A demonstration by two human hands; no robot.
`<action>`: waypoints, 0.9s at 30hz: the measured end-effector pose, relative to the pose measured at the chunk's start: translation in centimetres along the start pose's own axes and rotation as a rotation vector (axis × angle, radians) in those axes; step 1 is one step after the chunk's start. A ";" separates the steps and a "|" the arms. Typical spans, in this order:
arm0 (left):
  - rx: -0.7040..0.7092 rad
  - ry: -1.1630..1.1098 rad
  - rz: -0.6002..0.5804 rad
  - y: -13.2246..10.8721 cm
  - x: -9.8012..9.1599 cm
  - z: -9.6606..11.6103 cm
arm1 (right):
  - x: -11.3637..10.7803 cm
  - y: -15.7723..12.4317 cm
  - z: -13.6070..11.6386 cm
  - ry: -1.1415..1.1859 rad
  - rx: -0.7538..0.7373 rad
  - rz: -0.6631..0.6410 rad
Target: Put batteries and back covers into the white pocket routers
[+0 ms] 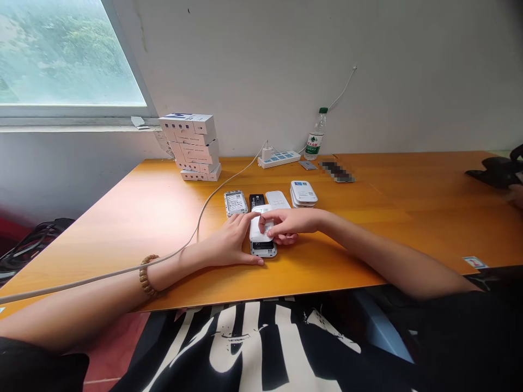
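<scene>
Some black and cream cloth (263,348) is nearest, with big wavy stripes, just below the edge of the bench (122,218). The bench is flat, shiny and orange-brown like wood. Near its front edge is an open white gadget (263,252) with a dark block inside. A smooth white cover (256,231) with round corners is over most of it. The right hand (286,222) is closed on the cover, finger and thumb bent. The left hand (237,238) is spread, thumb and fingers apart, at the cover's left side. (A bumpy brown bracelet (146,276) goes round that arm.)

One pale cord (203,209) runs over the left arm and back to a white power strip (281,159). Just past the hands sit another open gadget (236,203), a black battery (256,201), a flat white piece (278,199) and a stack of round-cornered white gadgets (303,191).

Farther back stand a tower of sharp-edged white boxes (198,149) and a clear bottle (315,140) with a green cap. Behind is a plain wall (245,71), and a window (73,54) shows blurry green leaves.
</scene>
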State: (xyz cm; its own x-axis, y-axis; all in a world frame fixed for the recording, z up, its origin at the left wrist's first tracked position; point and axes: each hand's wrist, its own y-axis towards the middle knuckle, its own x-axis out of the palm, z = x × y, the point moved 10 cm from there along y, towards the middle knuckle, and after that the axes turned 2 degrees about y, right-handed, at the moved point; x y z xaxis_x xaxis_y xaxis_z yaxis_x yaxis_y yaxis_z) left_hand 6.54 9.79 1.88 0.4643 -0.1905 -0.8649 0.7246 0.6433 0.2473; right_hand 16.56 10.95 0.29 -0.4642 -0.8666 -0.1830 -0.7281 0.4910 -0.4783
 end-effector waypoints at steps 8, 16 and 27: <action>0.001 0.034 -0.024 0.0 0.2 -0.1 | 1.2 0.0 1.8 -0.043 0.072 -0.217; 0.028 0.034 -0.008 -0.1 0.2 0.0 | 0.7 0.2 1.3 -0.089 0.028 -0.203; 0.047 0.018 -0.031 0.0 0.1 0.5 | -0.6 0.5 0.7 -0.206 -0.046 -0.138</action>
State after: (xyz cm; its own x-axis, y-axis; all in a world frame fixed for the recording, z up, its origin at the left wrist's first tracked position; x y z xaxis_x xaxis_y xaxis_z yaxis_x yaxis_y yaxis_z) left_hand 6.88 9.39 2.02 0.4321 -0.1963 -0.8802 0.7617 0.6019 0.2397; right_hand 16.89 11.64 -0.46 -0.2497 -0.9231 -0.2924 -0.8020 0.3664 -0.4719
